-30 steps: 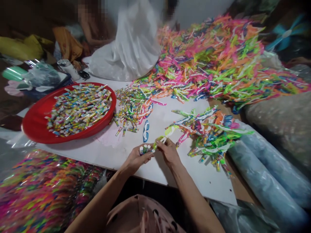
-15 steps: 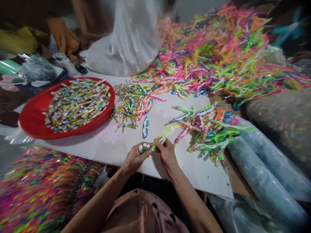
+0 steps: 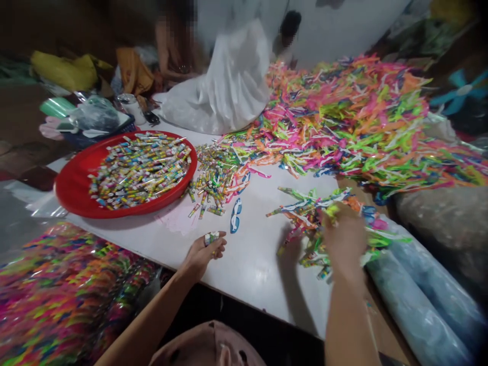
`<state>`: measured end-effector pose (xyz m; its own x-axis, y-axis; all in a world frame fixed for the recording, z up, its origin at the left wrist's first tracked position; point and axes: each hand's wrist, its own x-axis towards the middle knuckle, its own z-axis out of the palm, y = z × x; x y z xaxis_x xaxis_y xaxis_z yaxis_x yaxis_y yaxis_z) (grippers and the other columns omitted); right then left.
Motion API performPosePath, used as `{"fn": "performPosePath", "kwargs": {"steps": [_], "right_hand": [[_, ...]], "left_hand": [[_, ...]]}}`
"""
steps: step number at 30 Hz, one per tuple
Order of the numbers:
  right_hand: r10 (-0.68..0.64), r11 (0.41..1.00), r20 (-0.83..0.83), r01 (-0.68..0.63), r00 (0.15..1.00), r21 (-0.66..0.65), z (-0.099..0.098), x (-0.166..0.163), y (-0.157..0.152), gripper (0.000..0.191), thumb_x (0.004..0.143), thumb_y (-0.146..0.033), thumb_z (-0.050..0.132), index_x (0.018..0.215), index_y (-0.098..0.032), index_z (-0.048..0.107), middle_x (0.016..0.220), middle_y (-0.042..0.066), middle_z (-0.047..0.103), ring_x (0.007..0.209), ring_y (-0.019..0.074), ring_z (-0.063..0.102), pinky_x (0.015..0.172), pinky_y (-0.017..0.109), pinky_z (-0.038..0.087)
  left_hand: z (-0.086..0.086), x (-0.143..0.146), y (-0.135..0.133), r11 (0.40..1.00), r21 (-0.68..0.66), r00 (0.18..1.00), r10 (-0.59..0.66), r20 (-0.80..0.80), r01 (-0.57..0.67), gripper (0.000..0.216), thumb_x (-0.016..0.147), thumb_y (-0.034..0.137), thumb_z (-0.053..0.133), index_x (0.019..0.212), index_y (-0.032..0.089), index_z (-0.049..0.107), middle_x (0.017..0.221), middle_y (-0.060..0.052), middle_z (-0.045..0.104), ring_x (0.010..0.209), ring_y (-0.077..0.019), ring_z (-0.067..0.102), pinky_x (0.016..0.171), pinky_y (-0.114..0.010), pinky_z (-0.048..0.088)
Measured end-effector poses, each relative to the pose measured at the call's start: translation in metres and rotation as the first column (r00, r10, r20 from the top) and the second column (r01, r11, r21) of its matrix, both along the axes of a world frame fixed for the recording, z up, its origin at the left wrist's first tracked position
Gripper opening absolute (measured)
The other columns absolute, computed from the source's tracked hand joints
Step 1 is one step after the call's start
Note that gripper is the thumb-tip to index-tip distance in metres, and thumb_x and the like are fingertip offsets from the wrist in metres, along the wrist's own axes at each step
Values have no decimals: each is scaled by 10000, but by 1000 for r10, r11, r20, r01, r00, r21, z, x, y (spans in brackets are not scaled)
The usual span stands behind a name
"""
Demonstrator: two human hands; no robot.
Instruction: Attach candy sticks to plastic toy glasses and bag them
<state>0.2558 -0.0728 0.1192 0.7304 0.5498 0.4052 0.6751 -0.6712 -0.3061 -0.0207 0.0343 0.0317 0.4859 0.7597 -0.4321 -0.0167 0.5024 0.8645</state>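
Note:
My left hand point(image 3: 204, 253) is closed around several small printed tubes point(image 3: 212, 238) with white ends, just above the table's front part. My right hand point(image 3: 345, 234) is over a pile of toy glasses with printed tubes point(image 3: 305, 216) on the right. It is smeared by motion and its fingers are mostly hidden; a yellow-green piece point(image 3: 332, 209) shows at its fingertips. Between the hands, a single pair of blue toy glasses point(image 3: 236, 216) with a white strip lies on the white table point(image 3: 251, 269). Loose tubes point(image 3: 208, 190) are heaped beyond my left hand.
A red basin point(image 3: 72, 190) full of tubes stands at left. Behind are a white sack point(image 3: 224, 96) and a large heap of colourful toy glasses point(image 3: 358, 122). Plastic rolls point(image 3: 415, 300) line the right edge. Packed bags point(image 3: 68, 290) lie at lower left. People sit at the back.
My right hand has moved from beside my left hand, where it held yellow-green glasses, rightward to the pile. My left hand has shifted slightly left, still holding tubes. The view has tilted up.

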Motion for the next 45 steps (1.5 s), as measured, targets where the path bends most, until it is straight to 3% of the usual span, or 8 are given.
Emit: {"fn": "performPosePath", "kwargs": {"steps": [3, 5, 8, 12, 16, 19, 24, 45], "right_hand": [[620, 740, -98, -622, 778, -258, -26, -53, 78, 314, 889, -124, 405, 1102, -182, 629, 1198, 135, 599, 1056, 238, 544, 841, 339, 446], [727, 564, -212, -744, 653, -358, -45, -82, 119, 261, 907, -159, 434, 1068, -190, 638, 1212, 117, 587, 1066, 236, 525, 814, 314, 438], [715, 491, -301, -760, 631, -425, -62, -87, 130, 178, 899, -168, 479, 951, -168, 649, 1073, 121, 618, 1022, 233, 524, 769, 288, 413], [626, 575, -430, -758, 651, -309, -66, -59, 88, 96, 852, -163, 526, 858, -172, 621, 877, 66, 617, 815, 178, 555, 670, 262, 383], [572, 809, -626, -490, 530, 324, -53, -69, 58, 188, 776, -319, 622, 903, -192, 567, 712, -25, 543, 650, 141, 522, 601, 250, 407], [665, 734, -622, -209, 413, 646, -43, -94, 54, 402, 701, -318, 689, 1055, -217, 526, 746, -44, 534, 663, 135, 522, 582, 241, 438], [665, 747, -691, -219, 283, 628, -45, -113, 50, 175, 754, -330, 650, 845, -195, 586, 667, -32, 546, 576, 125, 511, 540, 252, 449], [705, 707, -696, -56, 135, 705, -44, -114, 30, 291, 725, -420, 683, 842, -191, 548, 571, -81, 478, 452, 82, 460, 449, 218, 382]], "left_hand": [[0, 1, -1, 998, 37, 999, -44, 12, 44, 548, 668, 483, 754, 1024, 94, 605, 648, 0, 581, 494, -71, 446, 431, -191, 279], [2, 1, -2, 998, 48, 999, -51, 5, 51, 505, 682, 480, 737, 997, 114, 593, 639, 6, 577, 481, -69, 433, 416, -187, 254], [3, -4, 2, 999, 53, 1000, -5, -17, 6, 426, 665, 466, 752, 872, 132, 590, 629, 6, 575, 491, -72, 449, 434, -189, 286], [-7, -5, 9, 999, 35, 999, 4, 48, -6, 389, 682, 446, 758, 849, 130, 605, 683, -25, 611, 530, -83, 483, 455, -198, 283], [-14, 7, 2, 998, 36, 994, -48, 95, 45, 392, 737, 444, 726, 951, 129, 628, 763, -47, 638, 566, -88, 500, 476, -204, 298], [-8, 12, -5, 993, 75, 992, -97, 79, 91, 372, 758, 459, 705, 897, 124, 624, 706, -28, 607, 549, -78, 481, 475, -199, 297], [10, 13, -8, 992, 73, 994, -107, 30, 105, 470, 656, 466, 775, 927, 139, 573, 596, 26, 561, 445, -50, 385, 425, -187, 247], [26, 4, -27, 898, 268, 937, -335, -96, 348, 345, 860, 485, 568, 947, 152, 576, 629, 27, 504, 533, -76, 376, 493, -209, 273]]}}
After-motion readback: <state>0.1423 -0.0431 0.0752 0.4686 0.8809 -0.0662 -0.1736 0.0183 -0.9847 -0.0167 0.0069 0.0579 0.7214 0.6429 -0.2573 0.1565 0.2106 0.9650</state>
